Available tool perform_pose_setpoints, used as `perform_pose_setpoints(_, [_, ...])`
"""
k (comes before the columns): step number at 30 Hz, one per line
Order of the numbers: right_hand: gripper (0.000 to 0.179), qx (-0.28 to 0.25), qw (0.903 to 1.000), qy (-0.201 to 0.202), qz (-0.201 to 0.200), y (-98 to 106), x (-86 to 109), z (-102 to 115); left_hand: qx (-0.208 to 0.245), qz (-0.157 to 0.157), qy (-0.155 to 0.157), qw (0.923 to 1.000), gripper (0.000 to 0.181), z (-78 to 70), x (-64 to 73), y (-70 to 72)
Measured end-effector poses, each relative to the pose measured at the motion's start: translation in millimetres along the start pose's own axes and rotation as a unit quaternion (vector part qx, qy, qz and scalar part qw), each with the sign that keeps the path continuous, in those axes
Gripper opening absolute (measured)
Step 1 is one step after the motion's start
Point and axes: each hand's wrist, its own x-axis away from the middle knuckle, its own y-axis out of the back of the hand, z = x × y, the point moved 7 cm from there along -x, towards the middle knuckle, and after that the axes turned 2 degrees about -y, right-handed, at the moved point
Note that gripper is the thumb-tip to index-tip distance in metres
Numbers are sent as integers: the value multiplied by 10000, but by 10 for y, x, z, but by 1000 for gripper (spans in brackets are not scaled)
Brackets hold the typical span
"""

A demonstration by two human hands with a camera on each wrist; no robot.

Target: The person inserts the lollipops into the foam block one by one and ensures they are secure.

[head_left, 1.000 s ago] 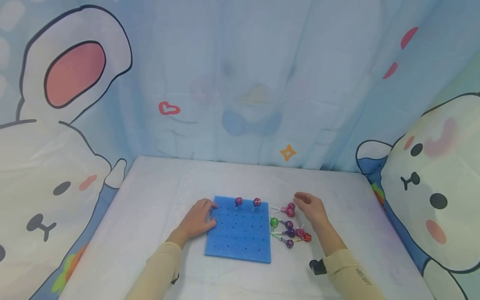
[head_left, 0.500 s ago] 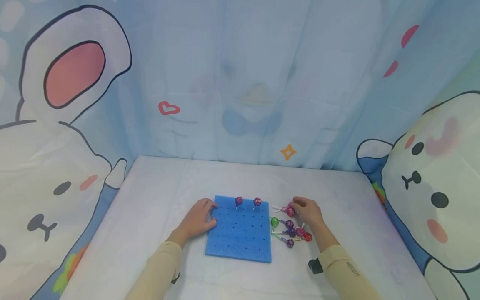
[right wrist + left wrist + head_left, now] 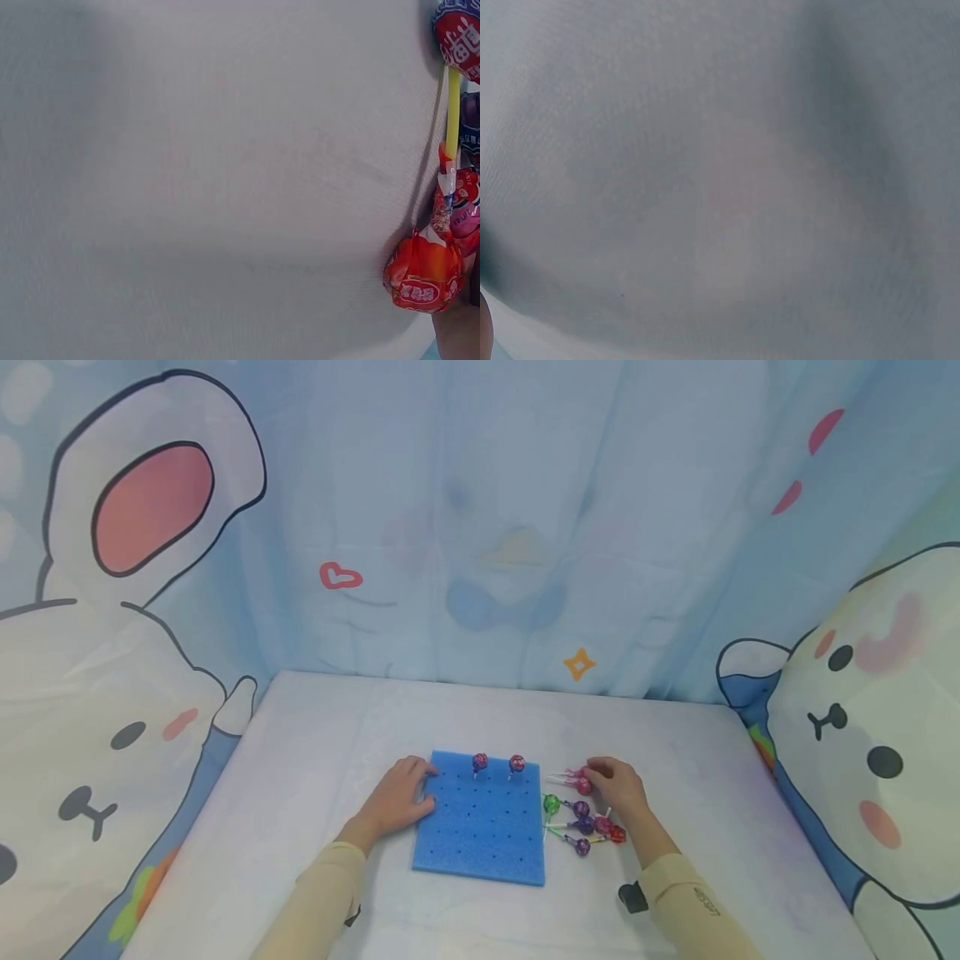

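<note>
In the head view my left hand (image 3: 396, 795) rests at the left edge of a blue foam board (image 3: 480, 852) dotted with small holes. Two lollipops, one on the left (image 3: 480, 762) and one on the right (image 3: 517, 764), stand upright near the board's far edge. To the right of the board, my right hand (image 3: 618, 785) pinches the head of a pink lollipop, mostly covered by the fingers. Another pink lollipop (image 3: 583, 786) lies against it. The left wrist view has only blurred pale cloth and a sliver of skin.
Several more lollipops lie right of the board: a green one (image 3: 551, 804), purple ones (image 3: 582, 847) and a red one (image 3: 424, 274) close under the right wrist. A white cloth (image 3: 360, 718) covers the table, with a printed curtain (image 3: 510, 485) behind.
My right hand has come down and toward me onto the pink lollipops, its fingertips now over one head. The left hand and the board have stayed put.
</note>
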Motion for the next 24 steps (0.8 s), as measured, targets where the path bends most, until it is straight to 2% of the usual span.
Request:
perform_pose_setpoints(7, [41, -405, 9989, -93, -211, 88, 7, 13, 29, -43, -60, 10000, 40, -1, -7, -1])
perform_pose_setpoints(14, [46, -1104, 9932, 340, -177, 149, 80, 235, 30, -11, -17, 10000, 40, -7, -4, 5])
perform_pose_setpoints(19, [52, -1311, 9893, 526, -361, 148, 186, 395, 3, 6, -5, 10000, 41, -2, -4, 4])
perform_pose_setpoints(24, [55, -1511, 9861, 620, -308, 96, 277, 527, -40, 14, -32, 10000, 41, 7, -7, -4])
